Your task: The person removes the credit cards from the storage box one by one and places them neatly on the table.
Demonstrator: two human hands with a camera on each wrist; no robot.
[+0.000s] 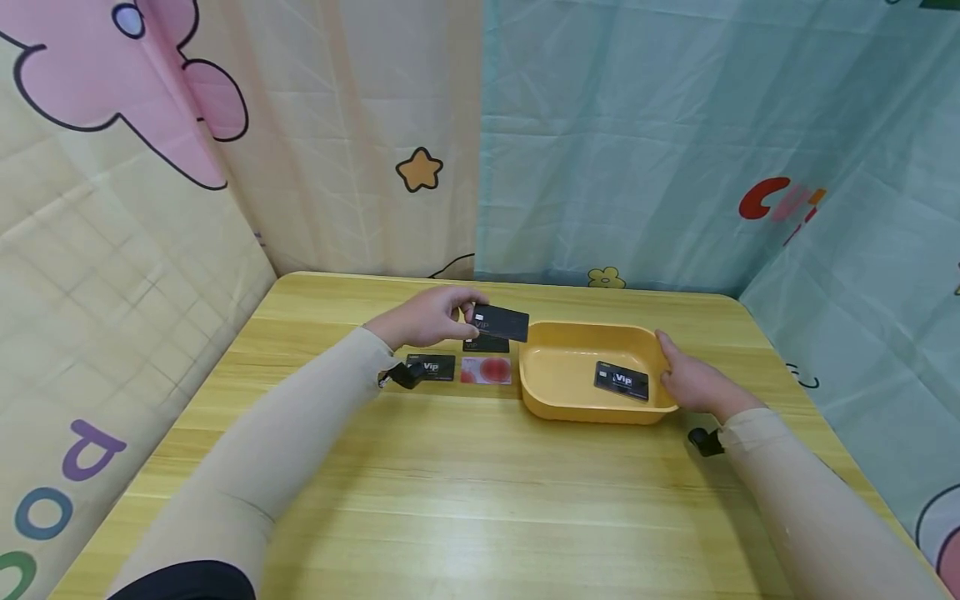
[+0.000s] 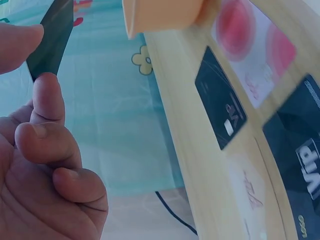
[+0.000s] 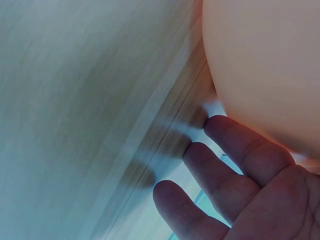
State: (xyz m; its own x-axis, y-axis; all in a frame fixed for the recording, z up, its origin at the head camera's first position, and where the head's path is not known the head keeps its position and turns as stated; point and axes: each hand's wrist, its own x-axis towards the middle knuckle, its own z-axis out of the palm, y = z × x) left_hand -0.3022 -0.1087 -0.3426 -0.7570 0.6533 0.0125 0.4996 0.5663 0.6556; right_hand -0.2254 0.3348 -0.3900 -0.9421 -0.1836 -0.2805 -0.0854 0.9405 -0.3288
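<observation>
Cartoon-printed curtains close in a wooden bench point(image 1: 450, 500) carrying one yellow tray point(image 1: 540, 392) and five cards. Pinched in the left hand point(image 1: 423, 318), one black card point(image 1: 501, 322) hangs above the bench just left of the tray. Three cards lie flat below it: two black cards point(image 1: 431, 367) and one pink card point(image 1: 486, 370). The fifth, another black Vip card point(image 1: 622, 380), rests inside the tray. Fingers straight, the right hand point(image 1: 693, 379) presses the tray's right wall.

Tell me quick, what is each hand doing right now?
Left hand: pinching a black card above the table.
Right hand: open, straight fingers against the yellow tray.
</observation>
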